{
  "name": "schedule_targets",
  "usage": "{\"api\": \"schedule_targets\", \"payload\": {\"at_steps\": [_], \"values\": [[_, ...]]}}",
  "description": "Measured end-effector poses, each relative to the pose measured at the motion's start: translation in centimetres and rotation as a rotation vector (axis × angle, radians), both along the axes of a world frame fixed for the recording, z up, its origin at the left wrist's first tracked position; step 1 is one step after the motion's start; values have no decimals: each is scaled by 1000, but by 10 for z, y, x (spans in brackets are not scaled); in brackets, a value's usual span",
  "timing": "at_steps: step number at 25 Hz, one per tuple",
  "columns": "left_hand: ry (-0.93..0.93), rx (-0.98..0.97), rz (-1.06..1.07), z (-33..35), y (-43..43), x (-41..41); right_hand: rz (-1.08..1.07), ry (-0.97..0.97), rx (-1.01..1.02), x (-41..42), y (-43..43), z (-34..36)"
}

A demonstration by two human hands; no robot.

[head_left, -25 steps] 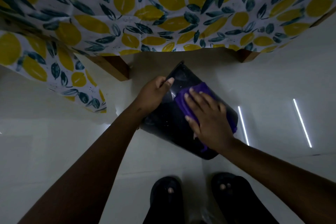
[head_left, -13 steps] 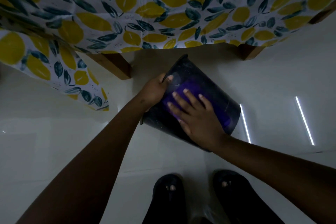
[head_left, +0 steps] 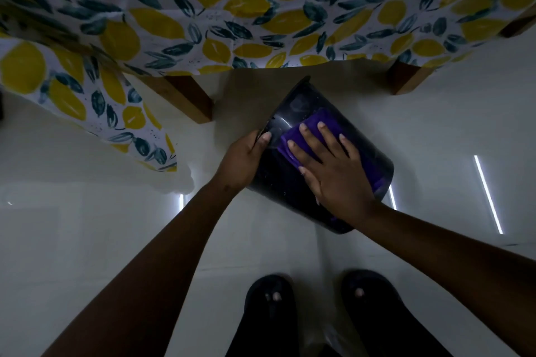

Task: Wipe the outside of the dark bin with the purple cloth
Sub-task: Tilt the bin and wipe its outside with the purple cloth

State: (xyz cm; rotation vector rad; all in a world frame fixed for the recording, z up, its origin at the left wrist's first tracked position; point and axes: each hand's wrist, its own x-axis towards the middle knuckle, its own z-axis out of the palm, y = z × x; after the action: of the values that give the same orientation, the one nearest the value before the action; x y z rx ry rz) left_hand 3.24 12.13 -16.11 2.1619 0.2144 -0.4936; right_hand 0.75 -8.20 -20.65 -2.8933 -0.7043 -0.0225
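Observation:
The dark bin is tilted on its side just above the white floor, in the middle of the view. My left hand grips its rim at the left edge, thumb on the outside wall. My right hand lies flat with spread fingers on the purple cloth, pressing it against the bin's upper outer wall. More purple shows at the bin's right side past my wrist. Most of the cloth is hidden under my palm.
A table with a lemon-and-leaf patterned tablecloth hangs over the far side; its wooden legs stand left and right of the bin. My two feet in dark sandals are at the bottom. The glossy white floor reflects light strips.
The bin has been turned and tilted in my left hand. My right hand slid the cloth across its wall, first toward the left, then back up toward the rim.

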Motion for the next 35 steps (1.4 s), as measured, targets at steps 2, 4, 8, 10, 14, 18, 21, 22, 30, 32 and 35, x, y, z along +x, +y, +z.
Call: {"api": "schedule_targets", "payload": {"at_steps": [2,4,8,10,14,18,21,22,30,32,35], "values": [[-35,11,-23,3,-2,12,114,-28,-32,-7,0,-6],[-36,9,-45,3,-2,18,328,-59,-79,-11,-7,-12],[-17,-18,-61,7,-8,26,26,33,62,11,-10,-4],[9,8,-37,8,-9,31,-207,120,167,15,-5,1],[60,94,-79,9,-14,44,184,41,44,-7,-6,-8],[104,-70,-20,22,-3,41,156,99,121,-6,-9,-10],[143,39,-97,19,10,14,-74,209,288,17,-21,-9],[112,98,-112,16,10,10,-135,240,303,21,-20,-8],[-13,129,-176,14,-13,47,66,53,67,7,-10,-8],[-16,139,-175,12,-15,54,-203,163,183,19,-7,0],[-15,124,-157,6,-10,51,148,18,-12,1,-5,-9]]}}
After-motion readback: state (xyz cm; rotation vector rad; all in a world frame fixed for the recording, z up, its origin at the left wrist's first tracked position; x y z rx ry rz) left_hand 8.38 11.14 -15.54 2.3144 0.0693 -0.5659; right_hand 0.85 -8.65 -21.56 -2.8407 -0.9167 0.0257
